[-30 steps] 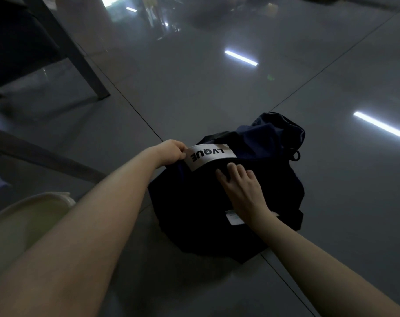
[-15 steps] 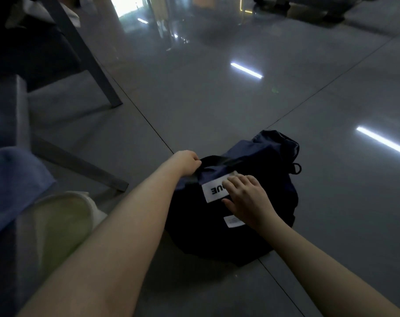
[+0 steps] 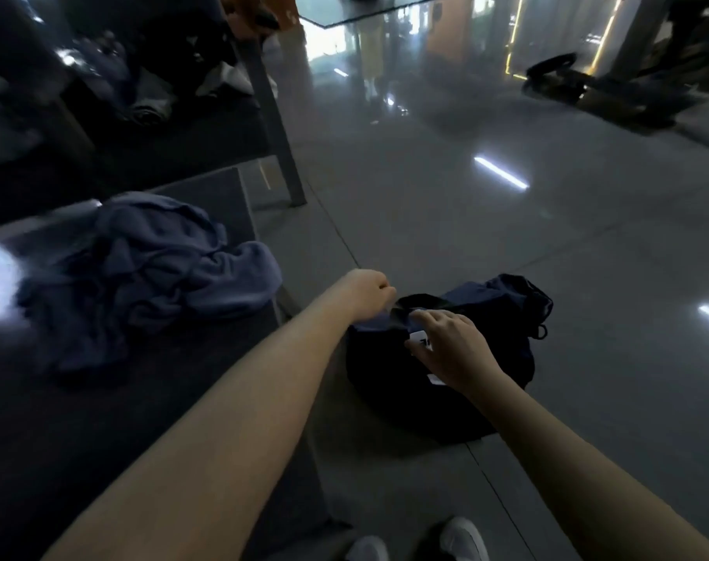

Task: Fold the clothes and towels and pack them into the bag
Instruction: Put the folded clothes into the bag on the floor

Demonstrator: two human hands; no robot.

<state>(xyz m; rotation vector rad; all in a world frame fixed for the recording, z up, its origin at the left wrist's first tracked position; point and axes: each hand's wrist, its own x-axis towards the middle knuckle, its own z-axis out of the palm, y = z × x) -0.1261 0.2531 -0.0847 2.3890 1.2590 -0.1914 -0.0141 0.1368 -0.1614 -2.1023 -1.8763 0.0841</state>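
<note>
Head view, looking down and forward. Dim room.

Floor (image 3: pixel 506 257): glossy grey tiles with thin joint lines, taking up the centre and right of the frame. Strip-light reflections (image 3: pixel 500 176) show as bright bars at mid right and at the right edge.

Bag (image 3: pixel 446 390): dark, soft, sitting on the floor at lower centre right. Its mouth is toward the upper left, and navy fabric is bunched at its top.

Left hand (image 3: pixel 367 293): fist closed, gripping the bag's rim at its upper-left edge.

Right hand (image 3: pixel 450 346): on the bag's front, fingers bent over a white label (image 3: pixel 420 341). Cannot tell whether it pinches the fabric or only rests on it.

Worktop (image 3: pixel 101 439): dark and low, filling the left of the frame, its edge just beside the bag. A crumpled blue cloth pile (image 3: pixel 150 269) lies on it at mid left, unfolded and well apart from the bag.

Upper left: a grey metal leg (image 3: pixel 275 127) stands on the floor, with blurred dark and white items behind it. Upper right: dark shapes on the floor, too blurred to name.

Bottom edge: the toes of two light shoes (image 3: pixel 462 540).
</note>
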